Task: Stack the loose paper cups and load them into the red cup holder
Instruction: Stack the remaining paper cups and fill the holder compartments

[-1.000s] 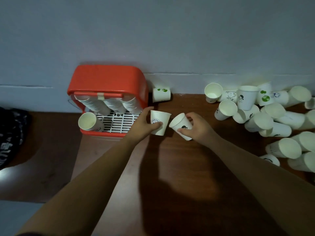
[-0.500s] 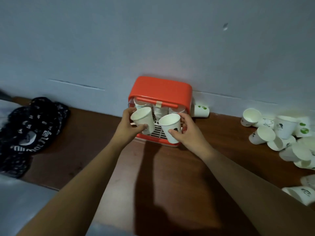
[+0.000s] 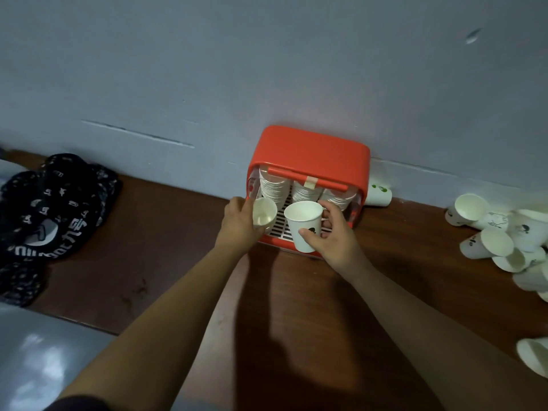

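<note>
Gripping left cup (image 3: 264, 213) in left hand (image 3: 240, 221), now tipped under the left stack (image 3: 271, 188) in the holder (image 3: 311, 149); gripping right cup (image 3: 304, 225) upright in right hand (image 3: 335, 235), still at the holder's near edge.

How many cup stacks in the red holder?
3, side by side in the red holder: left stack, middle stack, right stack. Any behind them would be hidden.

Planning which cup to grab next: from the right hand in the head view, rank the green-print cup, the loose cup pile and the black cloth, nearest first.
From the right hand:
1. green-print cup, lying beside the red cup holder's right side.
2. loose cup pile, far right.
3. black cloth, far left.
</note>
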`<state>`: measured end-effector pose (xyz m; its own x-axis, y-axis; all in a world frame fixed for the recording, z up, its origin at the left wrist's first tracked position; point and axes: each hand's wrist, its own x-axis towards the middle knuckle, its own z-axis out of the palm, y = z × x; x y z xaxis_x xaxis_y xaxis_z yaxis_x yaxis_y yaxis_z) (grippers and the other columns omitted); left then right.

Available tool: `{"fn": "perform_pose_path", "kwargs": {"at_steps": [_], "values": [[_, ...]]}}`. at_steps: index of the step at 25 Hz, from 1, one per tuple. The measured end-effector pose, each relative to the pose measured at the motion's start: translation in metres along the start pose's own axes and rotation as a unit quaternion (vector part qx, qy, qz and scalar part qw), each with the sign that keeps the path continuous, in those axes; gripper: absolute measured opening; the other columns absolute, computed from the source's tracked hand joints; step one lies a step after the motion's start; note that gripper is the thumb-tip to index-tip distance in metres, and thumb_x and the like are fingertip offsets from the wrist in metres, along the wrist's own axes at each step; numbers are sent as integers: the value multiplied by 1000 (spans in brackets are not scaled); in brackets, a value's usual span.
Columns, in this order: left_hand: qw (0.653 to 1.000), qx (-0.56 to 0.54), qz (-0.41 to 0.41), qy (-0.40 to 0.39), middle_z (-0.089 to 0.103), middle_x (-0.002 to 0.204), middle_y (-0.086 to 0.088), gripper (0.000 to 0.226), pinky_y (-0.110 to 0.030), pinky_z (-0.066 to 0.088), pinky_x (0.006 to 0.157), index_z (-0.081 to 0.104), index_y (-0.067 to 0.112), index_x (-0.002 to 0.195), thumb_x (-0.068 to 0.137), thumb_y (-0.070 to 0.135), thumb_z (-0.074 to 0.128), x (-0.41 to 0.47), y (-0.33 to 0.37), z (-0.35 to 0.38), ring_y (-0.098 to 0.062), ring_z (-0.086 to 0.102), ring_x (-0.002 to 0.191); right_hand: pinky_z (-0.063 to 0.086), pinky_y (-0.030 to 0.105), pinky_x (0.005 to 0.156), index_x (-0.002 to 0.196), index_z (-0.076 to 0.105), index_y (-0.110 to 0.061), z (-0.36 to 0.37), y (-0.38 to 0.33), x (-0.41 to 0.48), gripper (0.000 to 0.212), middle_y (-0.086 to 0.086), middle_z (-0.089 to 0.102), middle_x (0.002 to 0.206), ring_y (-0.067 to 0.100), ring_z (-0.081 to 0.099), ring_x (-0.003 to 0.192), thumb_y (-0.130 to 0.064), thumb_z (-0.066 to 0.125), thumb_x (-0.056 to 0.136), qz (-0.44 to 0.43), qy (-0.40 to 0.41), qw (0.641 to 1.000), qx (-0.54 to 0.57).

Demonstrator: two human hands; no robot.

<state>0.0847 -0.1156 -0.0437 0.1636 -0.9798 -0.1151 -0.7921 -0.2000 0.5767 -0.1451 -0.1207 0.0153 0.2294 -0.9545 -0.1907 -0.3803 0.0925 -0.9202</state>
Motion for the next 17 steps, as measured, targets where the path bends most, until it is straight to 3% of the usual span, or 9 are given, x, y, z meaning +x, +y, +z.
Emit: {"fn": "perform_pose_path", "kwargs": {"at_steps": [3,6,9,12,17], "values": [[997,8,-25,-76,36,139,-16,95,-50,36,106,18,27,156,81,49,71,-3,-11,2,-37,33,128,49,28,94,129,44,-31,14,2,6,62,-22,53,118,7,53,115,-23,80,79,-4,14,1000,-12],[998,-11,2,-61,42,138,-9,78,-48,38,109,36,24,148,80,56,61,-4,-18,-15,-28,37,129,47,23,98,131,47,-23,33,0,14,63,-10,56,127,9,53,119,-21,81,78,-7,18,1000,2],[971,-232,32,-43,57,131,0,47,-41,48,103,55,18,134,92,39,63,-7,-14,-39,-13,55,121,46,33,103,134,46,-28,50,-12,23,65,-14,55,131,5,50,124,-24,79,78,-42,2,999,11],[941,-319,69,-85,61,133,9,53,-29,50,101,52,23,138,90,30,72,-7,-1,-56,-10,58,122,44,34,105,131,48,-29,64,-23,33,59,-17,56,127,1,51,122,-18,78,80,-74,-14,997,11],[947,-306,63,-68,62,131,11,58,-35,51,101,50,29,139,87,30,76,-6,-14,-48,-9,60,120,44,31,104,132,49,-26,77,-14,42,61,-12,58,129,2,52,121,-22,79,80,-64,-23,997,-23]]}}
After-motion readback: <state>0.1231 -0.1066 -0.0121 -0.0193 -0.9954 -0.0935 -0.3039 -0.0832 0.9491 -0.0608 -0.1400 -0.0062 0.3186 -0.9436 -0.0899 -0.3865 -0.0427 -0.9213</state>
